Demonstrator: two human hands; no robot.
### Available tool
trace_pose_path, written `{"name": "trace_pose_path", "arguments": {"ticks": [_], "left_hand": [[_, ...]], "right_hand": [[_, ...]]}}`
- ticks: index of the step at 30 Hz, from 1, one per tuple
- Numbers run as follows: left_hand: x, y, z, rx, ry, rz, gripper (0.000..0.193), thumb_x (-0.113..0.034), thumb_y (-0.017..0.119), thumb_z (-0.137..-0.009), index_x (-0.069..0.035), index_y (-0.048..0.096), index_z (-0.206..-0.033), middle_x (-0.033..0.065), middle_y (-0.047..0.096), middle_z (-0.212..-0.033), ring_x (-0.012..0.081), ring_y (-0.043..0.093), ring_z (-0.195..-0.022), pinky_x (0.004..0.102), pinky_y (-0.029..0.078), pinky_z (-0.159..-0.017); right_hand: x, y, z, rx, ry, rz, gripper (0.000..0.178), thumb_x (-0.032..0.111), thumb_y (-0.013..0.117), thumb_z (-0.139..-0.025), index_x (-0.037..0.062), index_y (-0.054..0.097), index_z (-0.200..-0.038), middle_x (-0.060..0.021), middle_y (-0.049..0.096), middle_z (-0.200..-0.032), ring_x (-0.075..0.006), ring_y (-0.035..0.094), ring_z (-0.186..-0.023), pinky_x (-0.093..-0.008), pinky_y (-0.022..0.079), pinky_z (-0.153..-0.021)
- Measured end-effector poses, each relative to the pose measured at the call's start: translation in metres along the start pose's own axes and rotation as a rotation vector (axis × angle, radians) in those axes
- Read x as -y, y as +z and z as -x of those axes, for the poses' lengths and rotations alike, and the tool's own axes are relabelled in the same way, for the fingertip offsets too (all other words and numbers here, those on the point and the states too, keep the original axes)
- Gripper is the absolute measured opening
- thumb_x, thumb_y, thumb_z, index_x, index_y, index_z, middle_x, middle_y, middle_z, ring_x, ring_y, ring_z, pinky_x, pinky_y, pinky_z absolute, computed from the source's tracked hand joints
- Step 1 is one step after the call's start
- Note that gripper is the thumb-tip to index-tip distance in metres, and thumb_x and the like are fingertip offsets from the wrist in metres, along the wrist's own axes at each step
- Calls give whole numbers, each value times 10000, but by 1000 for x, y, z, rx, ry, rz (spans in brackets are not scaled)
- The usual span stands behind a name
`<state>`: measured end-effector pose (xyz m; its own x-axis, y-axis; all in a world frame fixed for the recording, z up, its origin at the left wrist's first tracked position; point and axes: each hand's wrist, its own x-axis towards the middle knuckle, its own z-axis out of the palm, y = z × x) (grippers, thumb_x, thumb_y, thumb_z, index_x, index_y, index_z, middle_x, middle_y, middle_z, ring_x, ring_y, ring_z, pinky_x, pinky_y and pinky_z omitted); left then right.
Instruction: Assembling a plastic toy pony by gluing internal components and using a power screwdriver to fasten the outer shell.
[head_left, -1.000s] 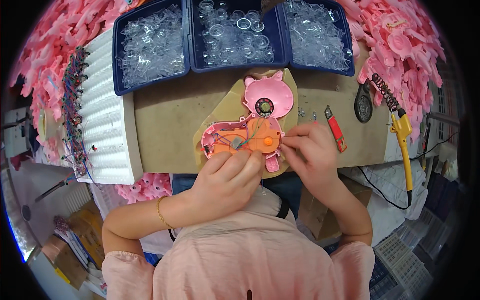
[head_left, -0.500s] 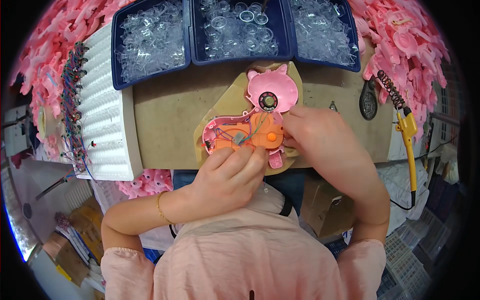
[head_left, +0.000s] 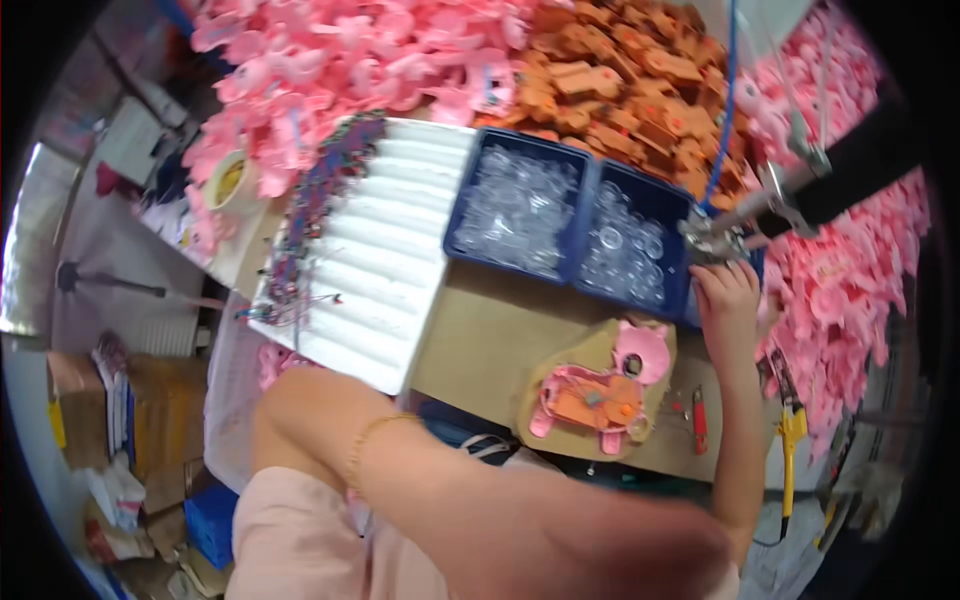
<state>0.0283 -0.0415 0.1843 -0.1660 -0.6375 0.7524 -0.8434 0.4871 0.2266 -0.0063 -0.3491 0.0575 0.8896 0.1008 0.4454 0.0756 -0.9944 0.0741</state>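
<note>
A pink animal-shaped plastic shell lies on a tan board, an orange plastic housing seated in its body. A round dark part shows in the shell's head. Both my hands are away from it. My right hand reaches up at the right, fingers bent and close together at a hanging metal fitting. Its fingertips are hidden there, and what they grip cannot be made out. Close below the view, my left hand is smeared by motion; its fingers cannot be read. The left forearm carries a thin bracelet.
Blue trays of clear plastic parts stand beyond the shell. A white ridged panel bears bundled wires. Pink shells and orange housings are heaped behind. A red-handled tool and yellow soldering iron lie right.
Both hands have left the pink shell. My right hand has gone up to the metal fitting, and my left has drawn back toward me. The whole view has shifted and turned.
</note>
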Motion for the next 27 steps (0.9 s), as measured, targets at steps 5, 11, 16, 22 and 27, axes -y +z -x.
{"name": "trace_pose_path", "arguments": {"ticks": [5,11,16,22,27], "left_hand": [[25,-10,37,-474,908,-582,126,-20,569,-813,20,651,-899,85,673,-880,159,634,-817,270,449,-813],[208,-42,82,-194,-762,-556,216,-65,578,-733,-30,635,-939,132,631,-967,320,586,-925,404,460,-835],[336,-92,87,-197,-1167,-864,496,-187,664,-736,-20,502,-1175,196,535,-1128,361,535,-1044,441,469,-844],[372,-57,102,-61,-1069,-1070,621,-297,707,-714,-25,444,-1207,210,549,-1099,360,572,-939,447,502,-737],[311,-75,97,27,-814,-1110,229,-215,655,-694,-65,615,-862,122,609,-691,310,604,-696,426,501,-581]], "right_hand": [[-31,65,-40,192,-5,-262,254,77,666,-724,100,621,-973,-50,646,-954,-226,604,-934,-408,420,-884],[-16,56,-59,322,-247,-107,63,121,644,-689,86,597,-665,-91,578,-694,-304,579,-692,-404,449,-615],[-6,42,-61,329,-207,-188,53,123,667,-655,104,620,-670,-58,582,-757,-280,573,-705,-388,446,-652],[-13,49,-59,284,-180,-253,123,81,676,-609,69,574,-676,-68,621,-856,-262,593,-747,-360,436,-671],[-11,48,-64,346,-114,-300,159,85,669,-615,73,558,-727,-81,593,-812,-278,569,-724,-366,427,-661]]}}
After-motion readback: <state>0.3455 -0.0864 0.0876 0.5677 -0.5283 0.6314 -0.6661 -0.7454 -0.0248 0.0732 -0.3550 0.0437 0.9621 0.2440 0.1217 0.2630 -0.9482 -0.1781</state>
